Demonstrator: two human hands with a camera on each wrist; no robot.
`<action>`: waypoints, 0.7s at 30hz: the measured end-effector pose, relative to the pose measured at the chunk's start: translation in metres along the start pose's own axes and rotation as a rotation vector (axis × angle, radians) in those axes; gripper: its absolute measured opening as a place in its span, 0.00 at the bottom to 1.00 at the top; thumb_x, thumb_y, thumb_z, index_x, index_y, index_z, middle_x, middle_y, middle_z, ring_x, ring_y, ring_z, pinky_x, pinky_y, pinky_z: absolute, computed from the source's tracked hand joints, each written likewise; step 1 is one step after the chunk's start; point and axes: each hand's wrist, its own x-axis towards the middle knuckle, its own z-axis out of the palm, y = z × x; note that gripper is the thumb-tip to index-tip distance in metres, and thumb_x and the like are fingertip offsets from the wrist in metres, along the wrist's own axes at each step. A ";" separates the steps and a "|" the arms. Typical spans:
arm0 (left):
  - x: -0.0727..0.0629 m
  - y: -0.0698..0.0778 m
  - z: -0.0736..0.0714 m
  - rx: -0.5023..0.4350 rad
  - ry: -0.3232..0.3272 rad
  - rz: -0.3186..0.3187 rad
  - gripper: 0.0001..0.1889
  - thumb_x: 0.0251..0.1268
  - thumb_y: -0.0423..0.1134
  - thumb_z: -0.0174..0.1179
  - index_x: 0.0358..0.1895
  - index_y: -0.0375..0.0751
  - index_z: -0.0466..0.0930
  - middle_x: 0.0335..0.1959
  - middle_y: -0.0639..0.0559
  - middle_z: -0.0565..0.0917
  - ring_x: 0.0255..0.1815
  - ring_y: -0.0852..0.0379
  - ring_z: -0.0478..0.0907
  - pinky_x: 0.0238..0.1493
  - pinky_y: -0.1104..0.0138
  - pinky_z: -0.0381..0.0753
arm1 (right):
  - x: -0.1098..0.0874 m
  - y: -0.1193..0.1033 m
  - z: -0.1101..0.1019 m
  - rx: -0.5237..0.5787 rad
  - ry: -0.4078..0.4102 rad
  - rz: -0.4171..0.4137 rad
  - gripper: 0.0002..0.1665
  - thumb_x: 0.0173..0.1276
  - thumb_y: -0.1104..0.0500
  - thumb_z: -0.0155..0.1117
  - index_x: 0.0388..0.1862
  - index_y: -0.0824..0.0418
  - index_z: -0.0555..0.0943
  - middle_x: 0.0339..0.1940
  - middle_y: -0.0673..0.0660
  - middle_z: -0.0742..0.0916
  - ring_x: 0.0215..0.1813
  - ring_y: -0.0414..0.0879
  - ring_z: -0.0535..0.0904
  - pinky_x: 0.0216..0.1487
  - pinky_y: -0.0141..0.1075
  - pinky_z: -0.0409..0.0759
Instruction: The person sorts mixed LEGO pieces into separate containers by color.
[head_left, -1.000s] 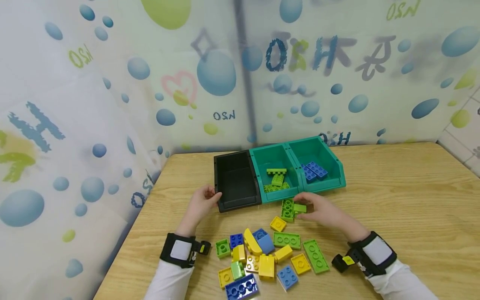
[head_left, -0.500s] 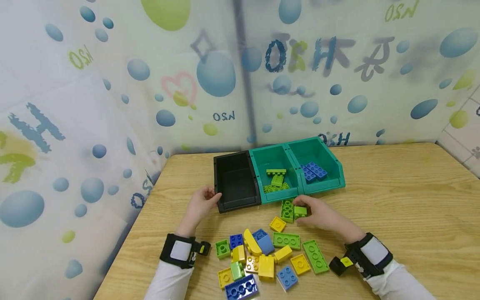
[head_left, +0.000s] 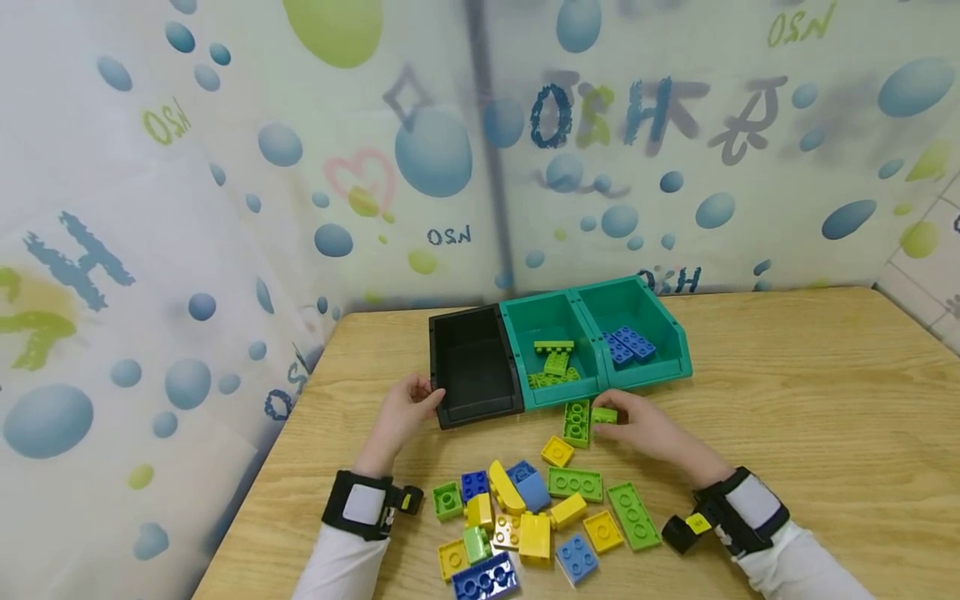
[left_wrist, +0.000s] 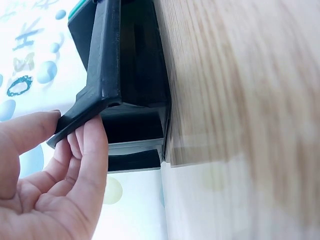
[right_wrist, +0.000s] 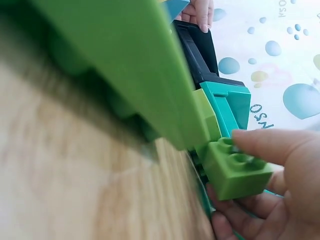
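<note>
In the head view, my left hand (head_left: 405,412) grips the near left edge of a black bin (head_left: 480,411). Up close in the left wrist view, thumb and fingers pinch the rim of this bin (left_wrist: 105,60). My right hand (head_left: 648,427) holds a small green toy brick (head_left: 604,415) just in front of the middle bin. Studs show on top of that brick (right_wrist: 240,175) in the right wrist view, with the thumb above and fingers beneath. Just left of it lies a longer green brick (head_left: 576,422), touching or close to the middle teal bin (head_left: 562,399).
Several green bricks (head_left: 556,363) lie in the middle bin, and blue bricks (head_left: 633,342) in the right teal bin (head_left: 682,350). Loose yellow, blue and green bricks (head_left: 536,537) spread over the wooden table (head_left: 810,417) between the forearms. A patterned curtain (head_left: 465,167) hangs behind.
The small green brick has turned in my right fingers, its studs now showing on top, and has shifted slightly right of the longer green brick. My left hand stays on the black bin.
</note>
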 end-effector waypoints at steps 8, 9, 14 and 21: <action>-0.001 -0.001 0.000 -0.007 -0.002 0.004 0.08 0.65 0.36 0.59 0.35 0.34 0.72 0.31 0.47 0.74 0.32 0.55 0.77 0.38 0.62 0.85 | -0.001 -0.006 -0.003 0.066 0.035 0.053 0.24 0.71 0.52 0.56 0.59 0.65 0.74 0.41 0.57 0.78 0.37 0.46 0.68 0.35 0.34 0.69; -0.001 -0.001 0.000 -0.006 -0.003 0.006 0.09 0.65 0.36 0.59 0.35 0.34 0.72 0.31 0.47 0.74 0.32 0.55 0.77 0.38 0.62 0.85 | -0.002 -0.007 -0.003 0.071 0.035 0.049 0.24 0.71 0.52 0.56 0.59 0.65 0.74 0.40 0.57 0.78 0.36 0.45 0.68 0.34 0.33 0.69; 0.000 -0.001 0.000 0.001 0.000 0.013 0.09 0.65 0.37 0.60 0.35 0.35 0.72 0.30 0.47 0.74 0.31 0.56 0.77 0.38 0.62 0.85 | -0.001 -0.008 -0.008 0.080 0.068 0.014 0.23 0.70 0.54 0.58 0.58 0.66 0.75 0.42 0.58 0.79 0.35 0.45 0.68 0.33 0.31 0.70; -0.001 0.000 -0.001 -0.002 0.006 0.011 0.09 0.64 0.37 0.60 0.35 0.35 0.72 0.30 0.47 0.74 0.30 0.56 0.77 0.38 0.61 0.85 | 0.005 -0.011 -0.014 0.055 0.104 -0.039 0.22 0.69 0.56 0.59 0.58 0.65 0.75 0.36 0.55 0.77 0.33 0.45 0.66 0.31 0.32 0.66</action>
